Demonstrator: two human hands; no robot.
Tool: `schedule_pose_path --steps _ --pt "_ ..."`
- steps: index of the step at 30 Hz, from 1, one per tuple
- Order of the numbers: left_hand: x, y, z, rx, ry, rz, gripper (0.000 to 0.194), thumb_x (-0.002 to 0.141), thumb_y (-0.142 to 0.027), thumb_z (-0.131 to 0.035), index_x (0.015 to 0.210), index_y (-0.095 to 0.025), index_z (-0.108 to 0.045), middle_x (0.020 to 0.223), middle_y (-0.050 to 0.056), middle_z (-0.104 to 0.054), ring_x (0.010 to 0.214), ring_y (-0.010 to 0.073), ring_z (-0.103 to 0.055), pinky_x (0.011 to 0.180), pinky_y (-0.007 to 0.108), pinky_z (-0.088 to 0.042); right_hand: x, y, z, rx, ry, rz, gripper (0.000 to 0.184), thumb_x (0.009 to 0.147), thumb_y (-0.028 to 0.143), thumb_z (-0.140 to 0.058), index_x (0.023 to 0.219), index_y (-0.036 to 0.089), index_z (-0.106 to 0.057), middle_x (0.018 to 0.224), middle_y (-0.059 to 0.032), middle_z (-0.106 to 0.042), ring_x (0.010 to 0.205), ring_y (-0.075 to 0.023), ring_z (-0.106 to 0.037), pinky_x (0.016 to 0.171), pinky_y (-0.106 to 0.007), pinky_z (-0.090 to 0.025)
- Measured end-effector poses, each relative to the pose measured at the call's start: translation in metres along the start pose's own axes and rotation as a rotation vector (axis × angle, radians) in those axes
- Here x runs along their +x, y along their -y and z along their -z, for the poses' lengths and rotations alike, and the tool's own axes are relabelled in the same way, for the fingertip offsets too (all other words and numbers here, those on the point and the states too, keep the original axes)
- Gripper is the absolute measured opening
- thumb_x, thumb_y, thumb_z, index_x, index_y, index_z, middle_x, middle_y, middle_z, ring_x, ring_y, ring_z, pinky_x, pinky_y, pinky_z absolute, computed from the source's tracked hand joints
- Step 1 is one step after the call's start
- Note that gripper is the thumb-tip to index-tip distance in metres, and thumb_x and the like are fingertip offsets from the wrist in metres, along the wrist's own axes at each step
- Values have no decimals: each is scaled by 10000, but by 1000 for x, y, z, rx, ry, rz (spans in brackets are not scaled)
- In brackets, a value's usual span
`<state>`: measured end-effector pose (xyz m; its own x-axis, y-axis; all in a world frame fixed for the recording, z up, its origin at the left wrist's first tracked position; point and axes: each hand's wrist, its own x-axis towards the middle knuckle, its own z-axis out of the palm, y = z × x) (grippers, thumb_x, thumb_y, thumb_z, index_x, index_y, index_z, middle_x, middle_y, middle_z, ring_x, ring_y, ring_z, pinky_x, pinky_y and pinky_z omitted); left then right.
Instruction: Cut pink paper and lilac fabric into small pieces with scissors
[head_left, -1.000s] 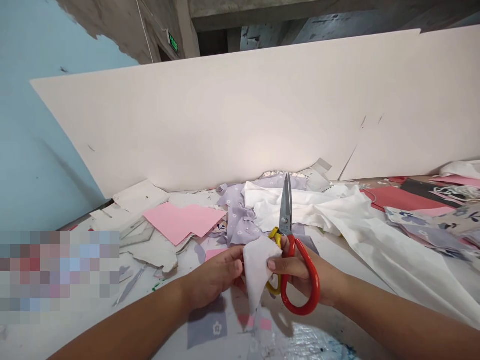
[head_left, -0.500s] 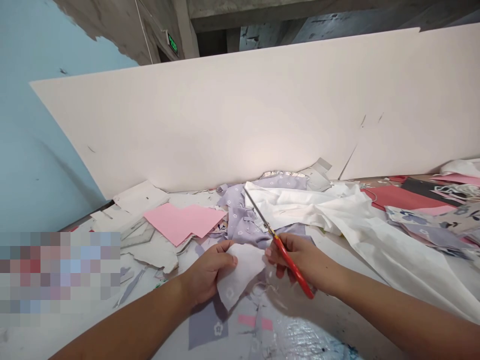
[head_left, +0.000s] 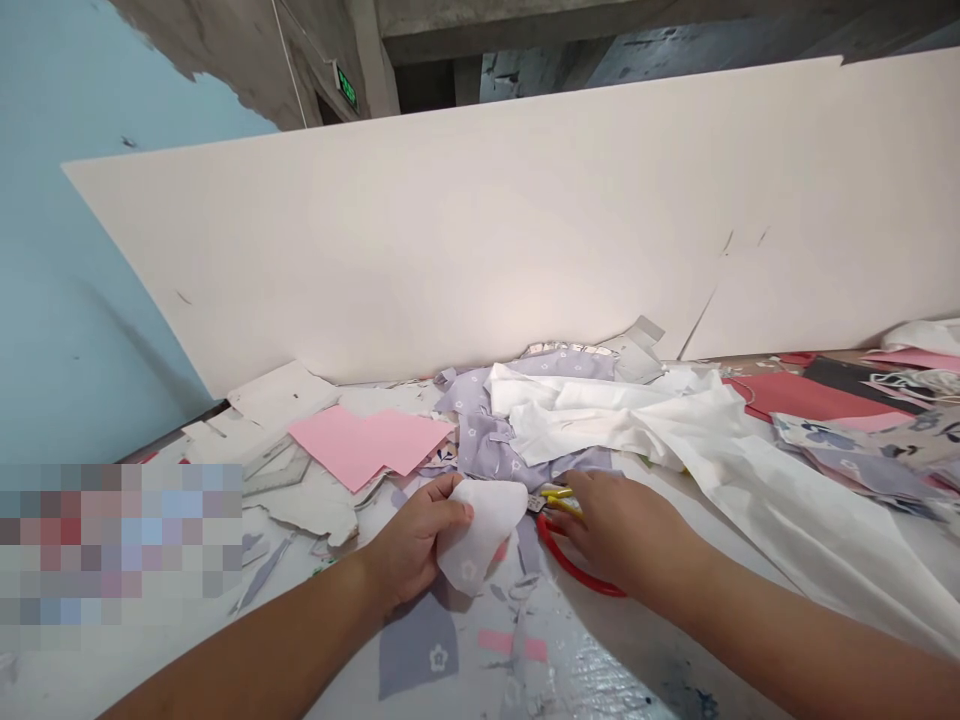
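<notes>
My left hand point(head_left: 415, 535) pinches a small pale piece of fabric point(head_left: 480, 535) with a faint flower print, thumb on top. To its right, my right hand point(head_left: 619, 525) grips scissors with a red handle point(head_left: 574, 572) and yellow inner parts. The pivot lies beside the right edge of the fabric piece; the blades are mostly hidden behind that piece. Beyond the hands lies crumpled lilac flowered fabric point(head_left: 491, 460), partly under a long white cloth point(head_left: 592, 425). A lilac flowered scrap point(head_left: 418, 650) lies on the table below my left hand.
Pink paper point(head_left: 367, 445) and torn white card pieces point(head_left: 277, 395) lie at the left. Red material point(head_left: 810, 400) and stacked printed fabric point(head_left: 877, 450) are at the right. A tall white panel point(head_left: 450, 250) stands behind the table point(head_left: 600, 670). The lower left corner is blurred.
My right hand has turned the scissors down: the blades, raised and pointing away before, now go behind the fabric piece. My left hand has stayed nearly in place with the piece.
</notes>
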<state>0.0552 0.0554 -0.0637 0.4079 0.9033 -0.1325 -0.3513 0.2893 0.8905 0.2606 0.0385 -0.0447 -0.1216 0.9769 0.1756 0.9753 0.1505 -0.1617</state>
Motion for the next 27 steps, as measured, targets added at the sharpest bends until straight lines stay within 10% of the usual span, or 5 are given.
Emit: schedule_pose_path --steps 5,11,27 --pt "-4 2 -4 53 50 -49 194 616 -181 -656 739 -148 -510 657 10 -567 570 126 -545 518 236 -412 -10 13 -4 751 172 194 202 760 369 -480 771 183 -558 676 -22 -541 632 -153 -500 534 -254 -347" --pt "-8 3 -10 131 115 -22 285 623 -217 -682 854 -142 -532 760 35 -584 667 138 -556 600 254 -423 -14 30 -26 1804 403 -53 250 707 296 -600 896 170 -496 778 -22 -545 673 -133 -533 603 -273 -432" --pt "0 12 -3 331 15 -53 146 719 -283 -560 764 -155 -506 571 -24 -515 442 67 -457 428 185 -340 -12 30 -31 1496 171 -119 204 766 389 -506 812 199 -446 410 93 -443 320 -60 -390 349 -170 -307"
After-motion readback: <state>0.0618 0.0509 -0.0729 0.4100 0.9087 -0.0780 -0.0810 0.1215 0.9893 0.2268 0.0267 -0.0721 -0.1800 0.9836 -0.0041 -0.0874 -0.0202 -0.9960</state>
